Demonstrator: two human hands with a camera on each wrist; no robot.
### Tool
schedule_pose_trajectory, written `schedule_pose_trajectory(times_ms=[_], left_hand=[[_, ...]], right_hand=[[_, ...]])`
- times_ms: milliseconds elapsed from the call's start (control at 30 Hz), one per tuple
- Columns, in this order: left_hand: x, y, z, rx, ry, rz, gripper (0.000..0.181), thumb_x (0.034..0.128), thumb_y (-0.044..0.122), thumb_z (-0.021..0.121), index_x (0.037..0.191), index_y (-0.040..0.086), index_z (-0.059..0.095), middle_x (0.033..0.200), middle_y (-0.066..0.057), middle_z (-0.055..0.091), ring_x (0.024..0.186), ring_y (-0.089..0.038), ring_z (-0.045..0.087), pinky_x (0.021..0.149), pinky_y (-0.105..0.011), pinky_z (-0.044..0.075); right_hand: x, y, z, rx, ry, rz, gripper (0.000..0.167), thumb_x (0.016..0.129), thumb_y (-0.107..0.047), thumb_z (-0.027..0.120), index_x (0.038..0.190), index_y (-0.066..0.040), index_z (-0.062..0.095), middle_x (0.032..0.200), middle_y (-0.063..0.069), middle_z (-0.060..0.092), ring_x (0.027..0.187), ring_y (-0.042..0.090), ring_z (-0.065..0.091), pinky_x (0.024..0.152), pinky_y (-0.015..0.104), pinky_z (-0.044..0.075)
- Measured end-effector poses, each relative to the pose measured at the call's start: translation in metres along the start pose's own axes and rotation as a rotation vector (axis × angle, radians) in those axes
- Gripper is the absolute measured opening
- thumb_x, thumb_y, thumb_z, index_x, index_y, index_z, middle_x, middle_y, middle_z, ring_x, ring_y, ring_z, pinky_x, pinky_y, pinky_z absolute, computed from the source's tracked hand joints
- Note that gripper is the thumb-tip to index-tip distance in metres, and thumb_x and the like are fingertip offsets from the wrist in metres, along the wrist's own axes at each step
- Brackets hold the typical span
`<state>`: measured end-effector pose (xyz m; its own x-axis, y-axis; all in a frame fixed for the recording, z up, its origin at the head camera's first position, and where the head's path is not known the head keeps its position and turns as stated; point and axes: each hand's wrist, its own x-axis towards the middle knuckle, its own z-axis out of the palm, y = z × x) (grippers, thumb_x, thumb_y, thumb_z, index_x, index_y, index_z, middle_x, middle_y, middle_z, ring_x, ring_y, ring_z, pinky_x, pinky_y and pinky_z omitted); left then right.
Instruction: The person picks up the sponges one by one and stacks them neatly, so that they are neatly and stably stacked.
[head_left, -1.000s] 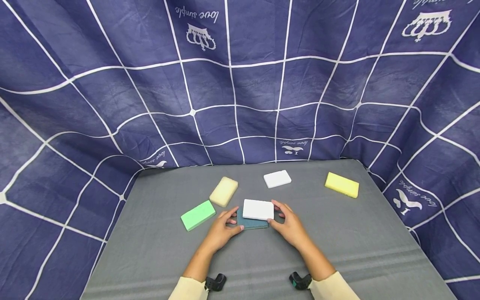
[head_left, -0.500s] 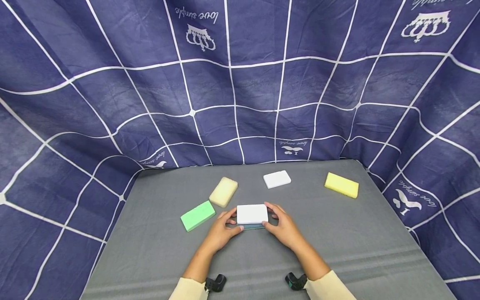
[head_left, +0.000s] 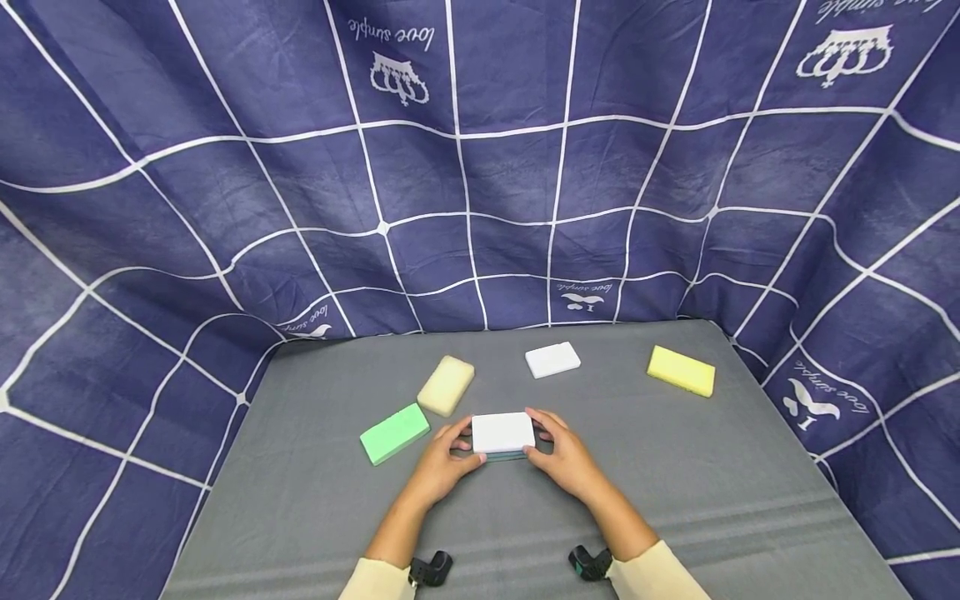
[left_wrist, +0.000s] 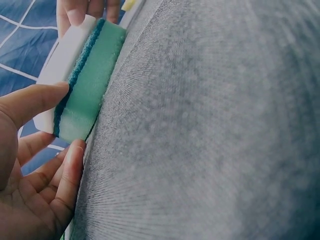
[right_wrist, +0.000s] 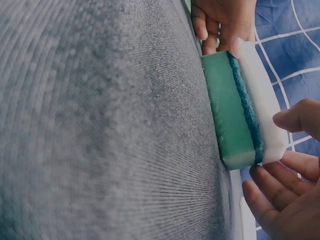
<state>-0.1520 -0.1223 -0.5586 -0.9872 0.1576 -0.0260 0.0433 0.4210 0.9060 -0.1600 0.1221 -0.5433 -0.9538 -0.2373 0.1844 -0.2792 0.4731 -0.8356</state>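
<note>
A white sponge block (head_left: 502,432) lies flat on a green sponge with a dark teal scouring layer (left_wrist: 95,80), edges nearly lined up. My left hand (head_left: 441,468) holds the stack's left end, its thumb on the scouring layer and its fingers at the far side and low by the table. At the right end my right hand (head_left: 570,462) grips the white block between thumb and fingers. In the right wrist view, the thumb (right_wrist: 295,117) is at the white block's near edge. From above, the white block hides most of the green sponge.
On the grey table cloth (head_left: 675,483), a light green block (head_left: 395,433) and a cream sponge (head_left: 446,386) lie to the left. Behind the stack is another white block (head_left: 552,359). A yellow sponge (head_left: 681,371) lies far right. Blue checked curtains (head_left: 517,175) surround the table.
My right hand has brought the white block left and slightly nearer, so it now covers the lower sponge almost squarely. The left hand has stayed in place.
</note>
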Motion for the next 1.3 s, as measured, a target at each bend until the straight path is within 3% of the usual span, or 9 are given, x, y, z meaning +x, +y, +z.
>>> schedule_pose_trajectory(times_ms=[233, 467, 667, 900, 1067, 1300], left_hand=[[-0.0010, 0.0006, -0.0009, 0.002, 0.003, -0.006, 0.070, 0.0860, 0.022, 0.081, 0.148, 0.007, 0.050, 0.130, -0.011, 0.059, 0.109, -0.022, 0.062, 0.082, -0.024, 0.055], [-0.0030, -0.0017, -0.0007, 0.016, 0.014, -0.002, 0.070, 0.0858, 0.022, 0.081, 0.147, 0.006, 0.051, 0.129, -0.011, 0.058, 0.108, -0.023, 0.062, 0.083, -0.026, 0.056], [-0.0031, -0.0018, 0.0000, 0.014, 0.008, 0.004, 0.072, 0.0848, 0.022, 0.082, 0.148, 0.008, 0.050, 0.129, -0.012, 0.058, 0.107, -0.024, 0.063, 0.082, -0.025, 0.056], [-0.0033, 0.0024, -0.0025, 0.014, -0.024, 0.008, 0.081, 0.0871, 0.029, 0.080, 0.157, 0.019, 0.039, 0.134, -0.011, 0.057, 0.105, -0.019, 0.062, 0.082, -0.024, 0.053], [-0.0042, 0.0057, -0.0028, 0.043, -0.027, 0.022, 0.073, 0.0936, 0.039, 0.072, 0.157, 0.023, 0.039, 0.136, -0.012, 0.057, 0.104, -0.017, 0.063, 0.085, -0.027, 0.054], [-0.0045, 0.0059, -0.0014, 0.018, 0.000, -0.001, 0.062, 0.0949, 0.035, 0.071, 0.151, 0.022, 0.049, 0.135, -0.012, 0.058, 0.104, -0.018, 0.064, 0.085, -0.027, 0.054]], right_hand=[[-0.0008, 0.0009, 0.0004, 0.038, -0.008, 0.010, 0.063, 0.085, -0.006, 0.078, 0.143, -0.002, 0.054, 0.136, 0.015, 0.060, 0.126, 0.031, 0.061, 0.100, 0.041, 0.053], [0.0002, 0.0051, 0.0037, 0.021, -0.007, 0.030, 0.062, 0.089, -0.018, 0.078, 0.144, -0.006, 0.054, 0.132, 0.010, 0.062, 0.125, 0.029, 0.062, 0.099, 0.039, 0.054], [0.0003, 0.0070, 0.0047, 0.031, -0.001, 0.063, 0.060, 0.088, -0.018, 0.080, 0.143, -0.008, 0.057, 0.128, 0.009, 0.063, 0.123, 0.027, 0.063, 0.099, 0.040, 0.054], [0.0002, 0.0051, 0.0041, 0.021, 0.002, 0.064, 0.060, 0.088, -0.018, 0.079, 0.142, -0.008, 0.057, 0.126, 0.009, 0.063, 0.120, 0.027, 0.064, 0.098, 0.039, 0.054], [0.0011, 0.0048, 0.0038, 0.010, 0.006, 0.061, 0.060, 0.087, -0.016, 0.080, 0.142, -0.007, 0.057, 0.126, 0.009, 0.064, 0.120, 0.027, 0.065, 0.097, 0.040, 0.054], [0.0020, 0.0049, 0.0044, 0.021, 0.002, 0.069, 0.060, 0.087, -0.015, 0.080, 0.141, -0.006, 0.058, 0.124, 0.009, 0.064, 0.118, 0.026, 0.065, 0.097, 0.040, 0.055]])
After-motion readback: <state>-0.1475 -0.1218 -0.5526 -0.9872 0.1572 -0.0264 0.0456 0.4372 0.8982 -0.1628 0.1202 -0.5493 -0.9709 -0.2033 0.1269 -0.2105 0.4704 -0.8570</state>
